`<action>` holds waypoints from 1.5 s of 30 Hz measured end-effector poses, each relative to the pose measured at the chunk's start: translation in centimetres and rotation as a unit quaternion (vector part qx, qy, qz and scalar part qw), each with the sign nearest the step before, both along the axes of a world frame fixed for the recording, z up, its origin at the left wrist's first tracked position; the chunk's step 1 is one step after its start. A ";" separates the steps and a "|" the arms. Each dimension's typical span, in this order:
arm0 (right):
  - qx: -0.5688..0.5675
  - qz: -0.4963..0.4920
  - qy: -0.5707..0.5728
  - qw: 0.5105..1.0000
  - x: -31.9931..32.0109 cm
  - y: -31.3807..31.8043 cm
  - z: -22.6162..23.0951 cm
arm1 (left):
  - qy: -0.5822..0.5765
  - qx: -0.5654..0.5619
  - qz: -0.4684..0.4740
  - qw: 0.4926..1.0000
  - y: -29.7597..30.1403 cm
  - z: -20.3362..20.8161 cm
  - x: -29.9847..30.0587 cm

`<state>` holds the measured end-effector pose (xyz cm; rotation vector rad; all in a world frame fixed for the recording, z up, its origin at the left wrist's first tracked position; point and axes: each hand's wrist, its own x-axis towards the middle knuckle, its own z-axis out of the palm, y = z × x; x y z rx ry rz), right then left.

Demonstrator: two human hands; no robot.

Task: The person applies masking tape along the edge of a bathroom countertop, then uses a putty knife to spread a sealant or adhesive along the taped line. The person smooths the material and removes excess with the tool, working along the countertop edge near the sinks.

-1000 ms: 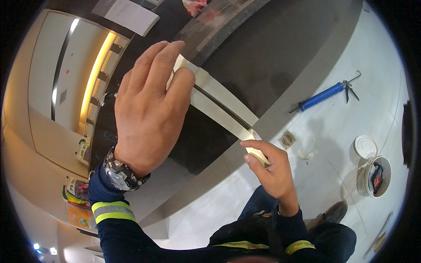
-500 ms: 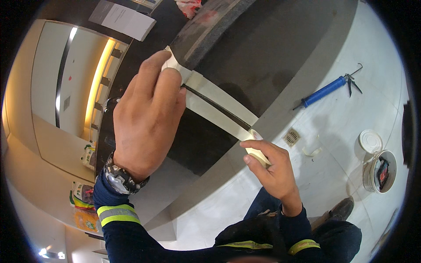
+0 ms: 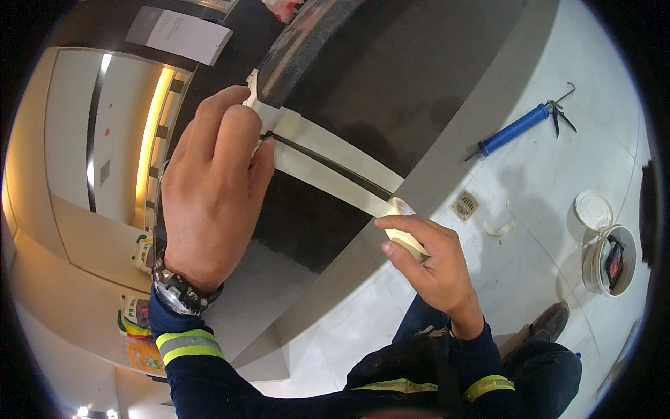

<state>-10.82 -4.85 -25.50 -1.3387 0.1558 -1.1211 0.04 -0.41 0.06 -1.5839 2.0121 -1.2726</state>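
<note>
Two pale strips of masking tape [image 3: 333, 143] run side by side along the dark stone counter, with a thin dark gap between them. The lower strip [image 3: 328, 183] leads down to a roll of masking tape [image 3: 412, 243]. My right hand [image 3: 440, 269] grips that roll between thumb and fingers. At the other end, my left hand [image 3: 213, 188] is bent over the tape by the counter's corner, its fingers curled and its thumb against the lower strip's edge. The hand hides what its fingertips press on. A pale tape end [image 3: 252, 84] sticks up beyond the knuckles.
A blue caulking gun [image 3: 516, 130] lies on the pale tiled floor near a drain grate [image 3: 464, 206] and a tape scrap [image 3: 498, 228]. A white bucket [image 3: 597, 272] with its lid [image 3: 593, 210] stands at right. Papers [image 3: 179, 35] lie on the counter; packets [image 3: 139, 328] are at left.
The view has shifted slightly, moving the counter left in the picture. My left thumb now shows more clearly, extended away from the curled fingers. The right hand keeps the roll at the strip's lower end.
</note>
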 end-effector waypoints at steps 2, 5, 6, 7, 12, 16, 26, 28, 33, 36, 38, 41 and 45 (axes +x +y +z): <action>-0.017 -0.026 -0.009 0.999 0.1 -0.3 -0.2 | -0.001 -0.003 -0.008 1.000 -0.2 0.0 0.1; -0.025 -0.019 0.028 0.999 -0.1 -0.2 -0.2 | 0.007 -0.008 -0.015 1.000 0.1 -0.3 0.8; -0.026 -0.013 0.049 0.998 -0.1 -0.2 0.0 | 0.007 -0.010 -0.009 1.000 0.1 -0.4 0.9; -0.035 -0.039 0.028 0.998 0.4 0.0 0.1 | -0.003 -0.012 0.001 1.000 0.2 0.0 0.4; -0.040 -0.093 0.031 0.994 0.8 0.4 0.3 | -0.005 -0.027 0.059 0.998 0.1 -0.5 0.1; -0.058 -0.118 0.067 0.989 0.6 0.4 1.1 | -0.035 -0.019 0.042 0.998 0.2 -0.2 0.4; -0.051 -0.128 0.086 0.987 0.3 0.0 1.9 | -0.057 -0.018 0.030 0.998 0.0 0.0 0.6; -0.047 -0.126 0.092 0.987 0.2 0.0 2.0 | -0.073 -0.019 0.009 0.997 0.0 0.2 0.8; -0.053 -0.091 0.146 0.984 -0.1 -0.5 3.1 | -0.046 -0.007 0.020 0.999 0.0 0.6 0.1; -0.053 -0.075 0.167 0.982 -0.1 -0.8 3.5 | 0.036 -0.020 0.038 0.998 0.1 0.0 0.4; -0.055 -0.078 0.168 0.981 0.1 -0.6 3.5 | 0.033 -0.022 0.028 0.999 0.1 0.0 0.3; -0.063 -0.090 0.164 0.980 0.1 -0.6 3.7 | 0.011 -0.014 0.007 1.000 0.0 0.3 0.2; -0.094 -0.112 0.165 0.975 0.2 -0.6 3.6 | 0.049 -0.014 0.030 0.998 0.1 0.0 -0.2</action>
